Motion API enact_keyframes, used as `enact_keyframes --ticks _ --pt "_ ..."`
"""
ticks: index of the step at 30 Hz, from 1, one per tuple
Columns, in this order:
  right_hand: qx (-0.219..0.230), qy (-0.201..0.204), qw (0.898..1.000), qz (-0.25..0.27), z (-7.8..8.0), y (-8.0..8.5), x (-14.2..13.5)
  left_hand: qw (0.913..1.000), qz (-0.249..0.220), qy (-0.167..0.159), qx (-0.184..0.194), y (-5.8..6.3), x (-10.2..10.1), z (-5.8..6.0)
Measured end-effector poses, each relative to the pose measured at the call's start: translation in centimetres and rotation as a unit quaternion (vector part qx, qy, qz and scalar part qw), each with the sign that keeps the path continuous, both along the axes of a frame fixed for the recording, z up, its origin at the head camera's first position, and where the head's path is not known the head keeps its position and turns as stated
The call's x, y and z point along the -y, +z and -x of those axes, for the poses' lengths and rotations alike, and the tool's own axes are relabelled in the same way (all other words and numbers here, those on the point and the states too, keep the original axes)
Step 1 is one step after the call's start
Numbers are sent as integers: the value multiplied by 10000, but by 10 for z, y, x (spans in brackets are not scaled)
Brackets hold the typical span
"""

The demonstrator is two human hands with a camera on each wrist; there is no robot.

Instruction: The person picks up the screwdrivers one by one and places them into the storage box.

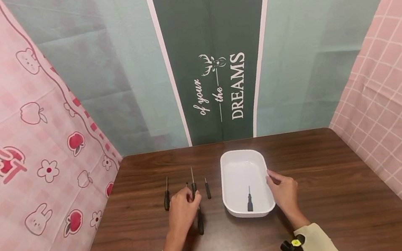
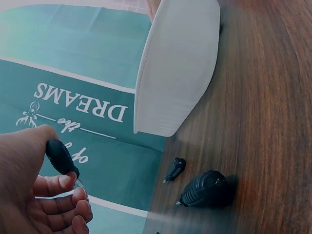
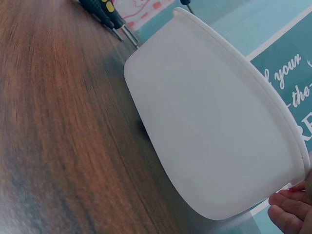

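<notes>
My left hand [image 1: 184,207] pinches a black-handled screwdriver [image 1: 194,189] above the table, its thin shaft pointing away from me. In the left wrist view, this screwdriver's handle [image 2: 62,157] lies between thumb and fingers. My right hand [image 1: 284,188] grips the right rim of a white tray [image 1: 229,204]. Inside the tray is one small dark screwdriver [image 1: 250,204]. On the table around the left hand are a screwdriver at the left [image 1: 166,200], a small one at the right [image 1: 207,189] and a thick handle [image 1: 200,224] nearer me. Another tip shows behind the left fingers, mostly hidden.
The brown wooden table [image 1: 331,184] carries everything. A green cloth with lettering [image 1: 219,89] hangs behind its far edge. Pink printed cloths hang at the left [image 1: 43,133] and right [image 1: 381,76]. Each wrist wears a small black camera.
</notes>
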State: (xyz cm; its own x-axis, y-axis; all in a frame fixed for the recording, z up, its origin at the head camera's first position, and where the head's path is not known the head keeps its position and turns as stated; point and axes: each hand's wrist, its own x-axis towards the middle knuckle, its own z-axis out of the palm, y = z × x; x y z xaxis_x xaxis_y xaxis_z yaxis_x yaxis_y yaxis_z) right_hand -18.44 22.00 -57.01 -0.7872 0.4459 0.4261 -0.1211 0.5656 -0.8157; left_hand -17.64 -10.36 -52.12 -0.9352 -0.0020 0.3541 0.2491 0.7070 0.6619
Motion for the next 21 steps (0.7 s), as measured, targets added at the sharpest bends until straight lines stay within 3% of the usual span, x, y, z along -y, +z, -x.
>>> enact_keyframes --ticks 21 --pt "305 -110 9995 18 0 3 0 9998 157 42 -123 2 -5 1"
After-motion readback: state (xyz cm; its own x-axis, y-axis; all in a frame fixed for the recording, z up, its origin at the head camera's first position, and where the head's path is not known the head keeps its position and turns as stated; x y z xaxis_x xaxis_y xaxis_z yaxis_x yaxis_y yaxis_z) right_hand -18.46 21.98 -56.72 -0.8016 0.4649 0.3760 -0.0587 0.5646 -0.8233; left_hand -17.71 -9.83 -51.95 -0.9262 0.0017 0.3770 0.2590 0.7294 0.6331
